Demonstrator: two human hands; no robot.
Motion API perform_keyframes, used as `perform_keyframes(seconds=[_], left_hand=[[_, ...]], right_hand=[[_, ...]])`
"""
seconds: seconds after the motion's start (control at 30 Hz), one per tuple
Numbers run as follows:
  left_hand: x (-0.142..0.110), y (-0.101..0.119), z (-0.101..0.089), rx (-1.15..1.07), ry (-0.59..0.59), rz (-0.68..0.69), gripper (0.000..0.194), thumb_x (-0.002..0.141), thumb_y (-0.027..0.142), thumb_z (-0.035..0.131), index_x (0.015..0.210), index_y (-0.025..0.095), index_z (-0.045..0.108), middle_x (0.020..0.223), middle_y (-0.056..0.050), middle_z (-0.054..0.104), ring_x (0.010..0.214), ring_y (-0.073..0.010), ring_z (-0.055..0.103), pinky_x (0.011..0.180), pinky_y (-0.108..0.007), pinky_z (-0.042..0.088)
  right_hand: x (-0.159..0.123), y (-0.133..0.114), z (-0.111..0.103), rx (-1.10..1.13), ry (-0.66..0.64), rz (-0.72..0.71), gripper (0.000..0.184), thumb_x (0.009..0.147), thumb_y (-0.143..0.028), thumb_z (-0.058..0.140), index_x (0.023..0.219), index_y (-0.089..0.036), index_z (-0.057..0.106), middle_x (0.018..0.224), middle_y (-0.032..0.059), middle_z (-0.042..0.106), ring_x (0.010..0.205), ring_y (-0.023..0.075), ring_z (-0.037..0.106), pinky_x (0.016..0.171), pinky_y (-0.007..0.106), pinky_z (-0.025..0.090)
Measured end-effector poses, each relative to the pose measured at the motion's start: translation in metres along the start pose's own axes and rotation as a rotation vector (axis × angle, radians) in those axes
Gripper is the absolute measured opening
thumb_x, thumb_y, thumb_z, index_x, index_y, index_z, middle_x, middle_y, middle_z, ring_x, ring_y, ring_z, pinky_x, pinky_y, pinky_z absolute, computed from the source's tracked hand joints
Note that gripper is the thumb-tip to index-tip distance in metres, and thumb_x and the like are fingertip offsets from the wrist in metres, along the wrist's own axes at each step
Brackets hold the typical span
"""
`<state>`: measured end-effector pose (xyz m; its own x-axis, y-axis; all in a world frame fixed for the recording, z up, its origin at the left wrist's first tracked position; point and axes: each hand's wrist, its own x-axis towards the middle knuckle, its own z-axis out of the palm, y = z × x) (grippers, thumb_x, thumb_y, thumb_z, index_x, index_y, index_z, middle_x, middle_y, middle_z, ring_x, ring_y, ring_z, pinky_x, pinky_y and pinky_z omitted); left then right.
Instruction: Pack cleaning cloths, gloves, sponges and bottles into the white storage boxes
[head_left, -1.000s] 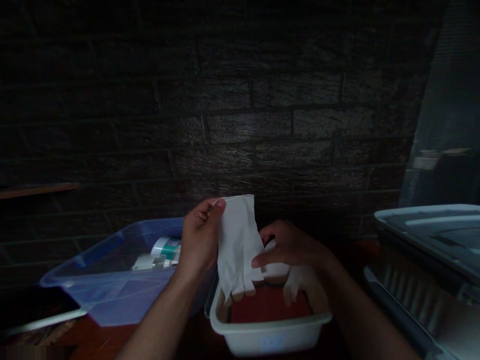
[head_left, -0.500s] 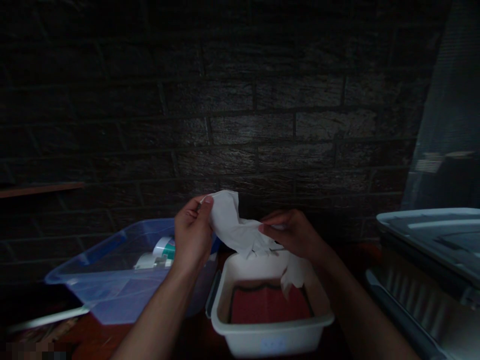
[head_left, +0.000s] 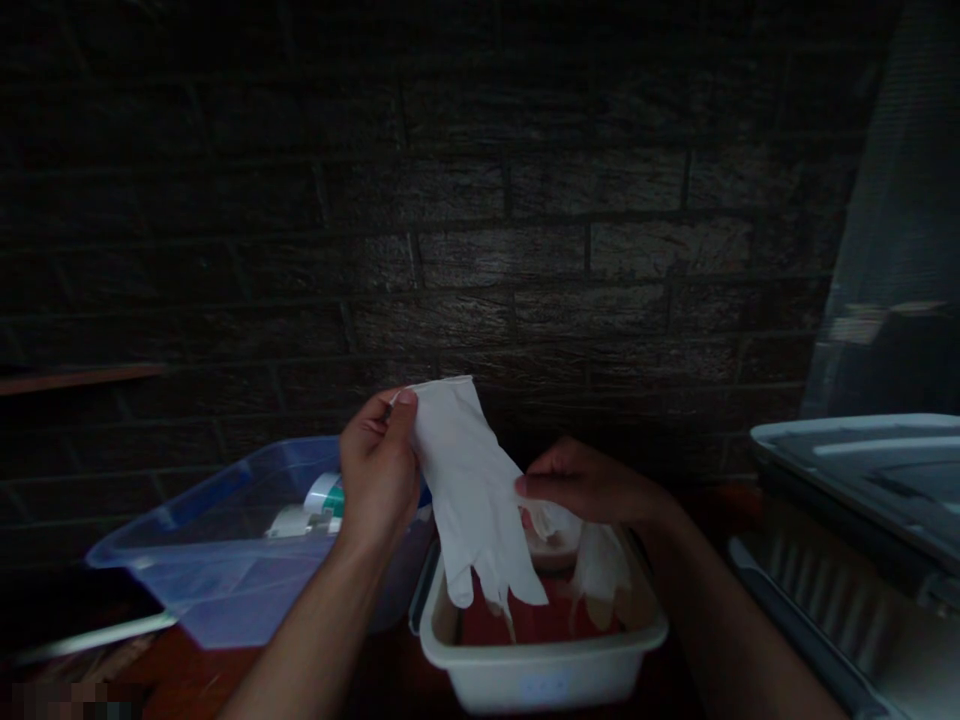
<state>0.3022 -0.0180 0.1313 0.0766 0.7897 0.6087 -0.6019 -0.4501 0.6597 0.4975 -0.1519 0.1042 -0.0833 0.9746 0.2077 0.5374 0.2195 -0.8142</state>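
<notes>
A thin white disposable glove [head_left: 469, 470] hangs with its fingers downward over a white plastic tub [head_left: 544, 655]. My left hand [head_left: 381, 460] is closed on the cuff corner, thumb in front. My right hand [head_left: 589, 480] is closed too, its fingertips pinching the glove's side edge near the thumb. Below my right hand a second pale glove [head_left: 601, 570] dangles into the tub; what holds it up is partly hidden. Inside the tub lies a red item with a dark border [head_left: 551, 605], partly covered by the gloves.
Left of the tub stands a clear blue plastic bin [head_left: 247, 560] with a white and green roll or container [head_left: 325, 497] inside. A grey-lidded crate [head_left: 870, 470] is at the right. Behind everything rises a dark brick wall [head_left: 465, 250]; a small wooden ledge [head_left: 82, 378] juts in at left.
The bunched white glove has been spread out and now hangs flat, its fingers showing. My right hand has moved slightly down, and my left hand slightly left.
</notes>
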Motion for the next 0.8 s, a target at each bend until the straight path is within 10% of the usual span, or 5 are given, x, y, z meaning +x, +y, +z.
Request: perform_keyframes(seconds=[0.4, 0.8], left_hand=[[0.0011, 0.0003, 0.0007, -0.008, -0.009, -0.004, 0.017, 0.085, 0.033, 0.075, 0.087, 0.018, 0.070, 0.064, 0.002, 0.063, 0.050, -0.0092, 0.053, 0.044, -0.017, 0.037], [-0.0007, 0.0004, -0.0015, 0.033, 0.001, 0.001, 0.019, 0.083, 0.037, 0.077, 0.087, 0.020, 0.072, 0.070, 0.000, 0.067, 0.057, -0.0126, 0.058, 0.051, -0.023, 0.046]], right_hand=[[0.0068, -0.0042, 0.0031, 0.149, 0.267, -0.028, 0.021, 0.088, -0.033, 0.063, 0.079, -0.016, 0.069, 0.065, -0.0029, 0.058, 0.059, 0.0108, 0.051, 0.054, 0.022, 0.037], [-0.0006, -0.0023, -0.0003, -0.034, -0.084, 0.043, 0.031, 0.085, -0.041, 0.069, 0.078, -0.012, 0.076, 0.059, -0.0035, 0.059, 0.052, 0.0080, 0.042, 0.048, 0.021, 0.029]])
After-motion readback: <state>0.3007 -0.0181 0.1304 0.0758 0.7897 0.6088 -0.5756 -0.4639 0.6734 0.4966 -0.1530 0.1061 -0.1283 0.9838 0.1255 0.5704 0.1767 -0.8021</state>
